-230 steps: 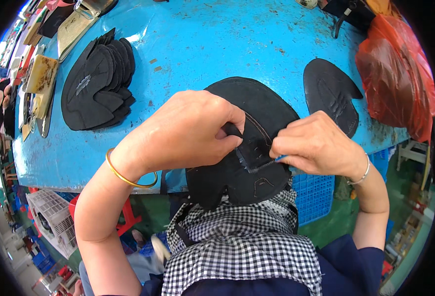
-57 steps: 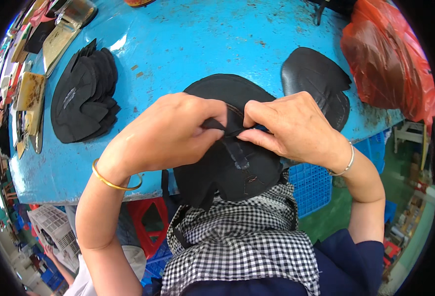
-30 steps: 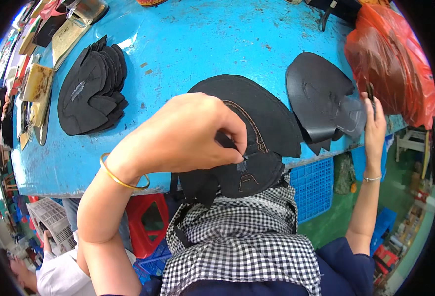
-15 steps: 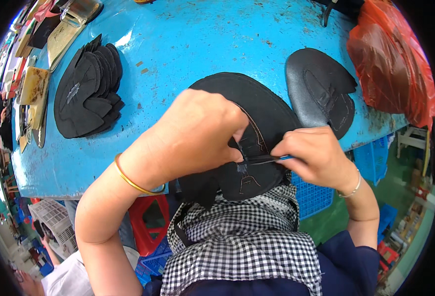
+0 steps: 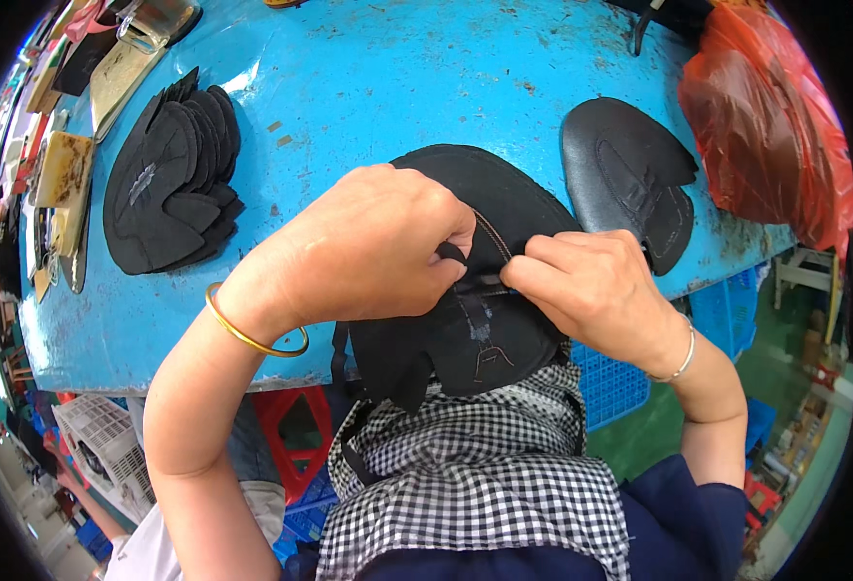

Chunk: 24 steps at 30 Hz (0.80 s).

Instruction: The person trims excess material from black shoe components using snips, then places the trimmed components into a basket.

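Note:
Black shoe-upper pieces lie in a layered stack at the table's front edge, partly over my lap, with brown stitching and a notch. My left hand is closed in a pinch on a small black flap of the top shoe upper. My right hand is closed just to the right, its fingertips against the same piece beside the stitched line. A thin blue-ended tool showed in its fingers a moment ago; the fingers now mostly hide it. Grey marks run down the upper below the hands.
A fanned pile of black uppers lies left on the blue table. Another upper lies right, beside a red plastic bag. Worn blocks line the left edge. A red stool and blue crate stand below.
My right hand has moved up and left, closer to my left hand. The blue tool end has gone out of sight. My left hand has shifted slightly, and a black flap now shows in its pinch.

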Motion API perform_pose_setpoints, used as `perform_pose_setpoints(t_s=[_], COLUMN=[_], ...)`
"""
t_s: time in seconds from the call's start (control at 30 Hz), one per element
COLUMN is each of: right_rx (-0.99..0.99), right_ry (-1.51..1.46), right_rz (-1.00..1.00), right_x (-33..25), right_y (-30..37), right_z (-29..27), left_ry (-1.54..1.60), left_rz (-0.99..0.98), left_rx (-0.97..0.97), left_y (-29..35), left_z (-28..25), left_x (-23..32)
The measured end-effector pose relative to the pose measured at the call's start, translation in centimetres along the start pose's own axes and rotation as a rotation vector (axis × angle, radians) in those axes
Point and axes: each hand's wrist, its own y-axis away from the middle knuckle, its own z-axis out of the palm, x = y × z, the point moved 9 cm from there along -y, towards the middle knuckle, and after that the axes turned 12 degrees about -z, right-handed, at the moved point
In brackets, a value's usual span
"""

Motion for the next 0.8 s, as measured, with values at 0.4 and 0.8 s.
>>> perform_pose_setpoints(t_s=[0.4, 0.8], right_rx=[0.023, -0.026], right_ry=[-0.134, 0.394], right_rz=[0.170, -0.002], right_x=[1.7, -6.9], right_y=[-1.0, -2.1], right_z=[0.0, 2.3], left_ry=[0.109, 0.875], left_rz=[0.067, -0.223], left_rx=[-0.036, 0.313], left_y=[0.8, 3.7], left_z=[-0.1, -6.0], left_x=[-0.2, -4.7])
